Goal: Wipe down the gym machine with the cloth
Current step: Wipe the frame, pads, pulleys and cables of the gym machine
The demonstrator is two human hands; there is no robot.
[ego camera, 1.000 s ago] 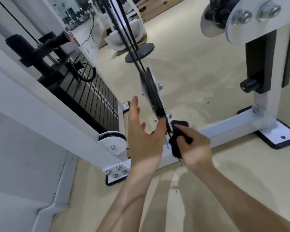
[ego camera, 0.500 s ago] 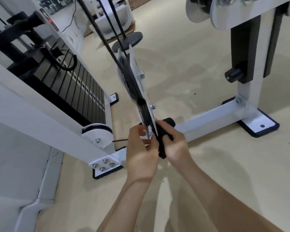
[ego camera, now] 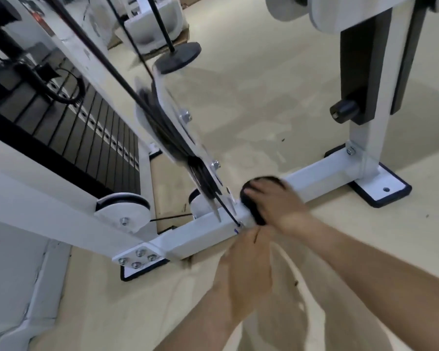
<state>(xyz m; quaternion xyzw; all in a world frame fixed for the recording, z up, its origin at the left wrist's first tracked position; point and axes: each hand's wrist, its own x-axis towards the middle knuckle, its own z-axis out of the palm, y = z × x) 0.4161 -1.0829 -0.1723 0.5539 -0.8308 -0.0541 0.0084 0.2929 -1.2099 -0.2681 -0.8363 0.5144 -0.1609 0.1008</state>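
As the right hand [ego camera: 280,203] grips the black cloth [ego camera: 250,210] on the base rail [ego camera: 322,177], stroke firmly lengthwise; left hand [ego camera: 246,262] fingers blurred, unreadable.

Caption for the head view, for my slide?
Right hand holds black cloth against white base bar; left hand close beside.

Pale beige floor [ego camera: 264,97], lightly scuffed; grey wall [ego camera: 8,262] at left with a white skirting [ego camera: 48,287]; more white equipment [ego camera: 150,24] far off.
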